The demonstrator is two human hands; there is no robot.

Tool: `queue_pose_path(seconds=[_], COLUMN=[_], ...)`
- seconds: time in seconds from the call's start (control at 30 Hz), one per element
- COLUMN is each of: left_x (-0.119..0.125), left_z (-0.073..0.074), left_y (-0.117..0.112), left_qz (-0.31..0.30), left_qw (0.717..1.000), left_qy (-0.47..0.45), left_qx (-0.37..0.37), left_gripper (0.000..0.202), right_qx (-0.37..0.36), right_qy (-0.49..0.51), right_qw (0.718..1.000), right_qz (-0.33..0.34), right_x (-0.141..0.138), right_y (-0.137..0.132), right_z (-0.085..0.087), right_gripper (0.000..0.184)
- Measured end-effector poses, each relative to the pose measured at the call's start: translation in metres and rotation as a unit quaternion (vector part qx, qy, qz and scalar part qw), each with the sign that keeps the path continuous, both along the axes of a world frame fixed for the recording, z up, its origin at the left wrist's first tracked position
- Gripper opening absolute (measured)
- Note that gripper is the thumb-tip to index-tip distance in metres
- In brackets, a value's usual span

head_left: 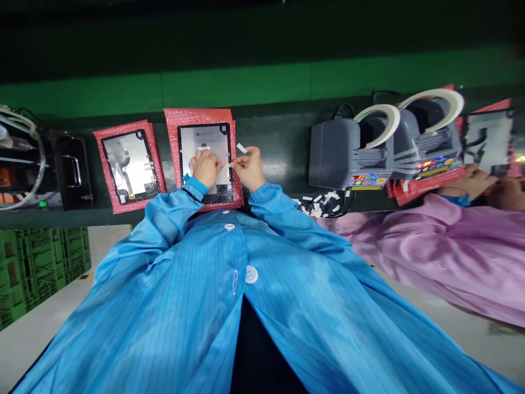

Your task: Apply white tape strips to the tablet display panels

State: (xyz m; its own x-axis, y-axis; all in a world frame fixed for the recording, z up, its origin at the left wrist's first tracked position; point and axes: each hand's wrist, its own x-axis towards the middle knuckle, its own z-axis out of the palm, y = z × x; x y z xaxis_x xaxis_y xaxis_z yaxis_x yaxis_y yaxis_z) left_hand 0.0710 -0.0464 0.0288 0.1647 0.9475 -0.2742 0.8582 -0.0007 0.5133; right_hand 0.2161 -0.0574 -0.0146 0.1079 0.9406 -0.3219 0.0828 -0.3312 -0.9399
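A tablet-sized panel (211,137) with a silver back and black frame lies on red bubble-wrap sheets (172,131) in front of me. My left hand (206,167) rests over its middle, fingers curled and fingertips drawn together towards the right edge; what they pinch, if anything, is hidden. At that edge my right hand (249,167) is closed in a pinch. A short white strip of tape (241,148) sticks up from its fingers. Between both hands' fingertips a small white bit shows at the frame's edge.
Left lies a second panel (130,164) on red bubble wrap, beside a black case (68,169). Two grey tape dispensers (334,153) with white rolls stand right. White tape scraps (322,205) lie near the table edge. A co-worker in a pink sleeve (447,241) is at right.
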Motion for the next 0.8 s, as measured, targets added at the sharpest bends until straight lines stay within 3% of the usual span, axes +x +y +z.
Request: queue_pose_path(seconds=[0.43, 0.67, 0.8], left_x=[0.004, 0.003, -0.006], left_z=[-0.005, 0.004, 0.006], left_y=[-0.004, -0.006, -0.003], left_qz=[-0.017, -0.011, 0.005], left_qw=[1.0, 1.0, 1.0], left_qy=[0.0, 0.021, -0.004], left_qx=[-0.006, 0.0, 0.029], left_gripper=[0.028, 0.019, 0.012], right_qx=[-0.011, -0.026, -0.025], right_qy=[-0.023, -0.016, -0.002], right_qw=[1.0, 0.999, 1.0], right_qz=[0.005, -0.012, -0.008], right_x=[0.002, 0.002, 0.018], right_y=[-0.004, -0.005, -0.005], right_z=[-0.004, -0.013, -0.005], right_gripper=[0.045, 0.048, 0.046])
